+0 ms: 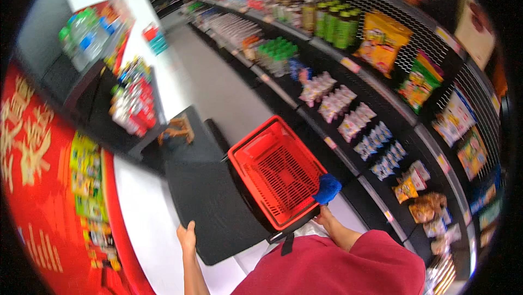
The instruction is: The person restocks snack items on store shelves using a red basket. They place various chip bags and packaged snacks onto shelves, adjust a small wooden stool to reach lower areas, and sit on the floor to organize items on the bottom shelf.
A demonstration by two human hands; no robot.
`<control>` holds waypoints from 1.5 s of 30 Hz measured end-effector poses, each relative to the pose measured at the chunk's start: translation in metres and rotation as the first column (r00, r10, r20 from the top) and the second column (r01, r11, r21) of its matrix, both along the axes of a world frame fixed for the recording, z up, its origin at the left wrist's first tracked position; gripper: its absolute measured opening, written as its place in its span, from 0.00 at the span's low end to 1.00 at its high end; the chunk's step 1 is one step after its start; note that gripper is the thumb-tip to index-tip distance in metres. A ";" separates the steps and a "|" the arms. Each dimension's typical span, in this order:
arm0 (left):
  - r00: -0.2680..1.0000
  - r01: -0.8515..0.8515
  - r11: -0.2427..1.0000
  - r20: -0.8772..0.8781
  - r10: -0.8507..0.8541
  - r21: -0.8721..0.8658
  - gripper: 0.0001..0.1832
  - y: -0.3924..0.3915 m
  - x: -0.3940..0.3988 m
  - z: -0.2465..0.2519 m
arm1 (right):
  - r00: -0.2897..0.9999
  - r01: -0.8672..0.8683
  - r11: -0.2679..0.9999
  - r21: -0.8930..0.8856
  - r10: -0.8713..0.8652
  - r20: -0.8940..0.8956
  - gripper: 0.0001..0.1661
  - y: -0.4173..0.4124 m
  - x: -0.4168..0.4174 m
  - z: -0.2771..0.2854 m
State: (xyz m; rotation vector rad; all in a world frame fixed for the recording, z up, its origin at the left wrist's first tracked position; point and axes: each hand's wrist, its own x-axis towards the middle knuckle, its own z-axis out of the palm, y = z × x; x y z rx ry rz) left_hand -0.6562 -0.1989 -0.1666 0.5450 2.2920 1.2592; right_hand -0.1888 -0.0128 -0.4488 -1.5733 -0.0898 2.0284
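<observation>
My left hand (187,236) grips the left edge of a black flat-topped cart (212,209), its thumb on the upper side. A red plastic shopping basket (282,168) with slotted walls sits along the cart's right side, and no goods show inside it. At the basket's near right corner is my right hand (325,216), its fingers partly hidden. Just beyond those fingers, a fluffy blue cloth or duster head (328,189) overlaps the basket rim. Whether the right hand holds this blue thing or the dark edge beside it is unclear.
Black store shelves (339,148) with snack packets and bottles (337,25) run along the right. On the left stand a rack of cans (137,103), bottles on a ledge (88,35) and a red display (36,164). A brown figure (177,129) is at the cart's far end. A grey aisle floor (212,78) stretches ahead.
</observation>
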 end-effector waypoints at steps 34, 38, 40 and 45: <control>0.961 -0.263 0.950 -0.134 0.242 -0.168 0.19 -0.095 -0.051 0.002 | 0.924 -0.237 0.971 -0.014 0.221 -0.313 0.27 -0.008 -0.128 -0.013; 0.958 -0.267 0.945 -0.154 0.240 -0.188 0.18 -0.086 -0.052 0.009 | 0.937 -0.253 0.967 -0.016 0.241 -0.251 0.30 -0.010 -0.129 -0.016; 0.956 -0.269 0.949 -0.170 0.241 -0.166 0.18 -0.096 -0.058 0.002 | 0.939 -0.246 0.969 0.018 0.243 -0.242 0.34 -0.017 -0.133 -0.022; 0.960 -0.249 0.957 -0.171 0.222 -0.151 0.18 -0.094 -0.067 0.001 | 0.950 -0.214 0.965 -0.154 0.169 -0.261 0.29 -0.016 -0.128 -0.058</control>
